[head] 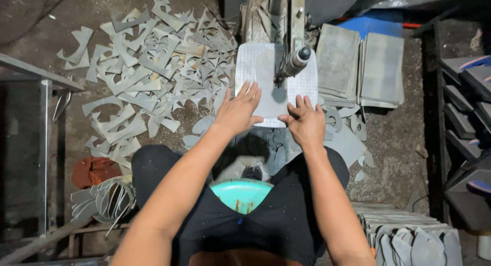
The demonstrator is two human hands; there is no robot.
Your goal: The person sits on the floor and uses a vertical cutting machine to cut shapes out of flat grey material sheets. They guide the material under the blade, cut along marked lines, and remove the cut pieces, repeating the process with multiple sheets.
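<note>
- Your left hand (238,110) lies flat, fingers spread, on the grey sheet (268,95).
- Your right hand (306,122) presses its near edge, open.
- Sheet rests on the white machine plate (249,56).
- Grey offcuts (153,66) litter the floor left.

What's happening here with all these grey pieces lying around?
A seated person presses both hands flat on a grey sheet lying on the small white table of a cutting machine. The left hand and right hand steady the sheet by the machine's vertical arm. Grey offcuts cover the floor to the left, uncut sheets are stacked beyond the table, and sole-shaped pieces lie stacked at lower right.
</note>
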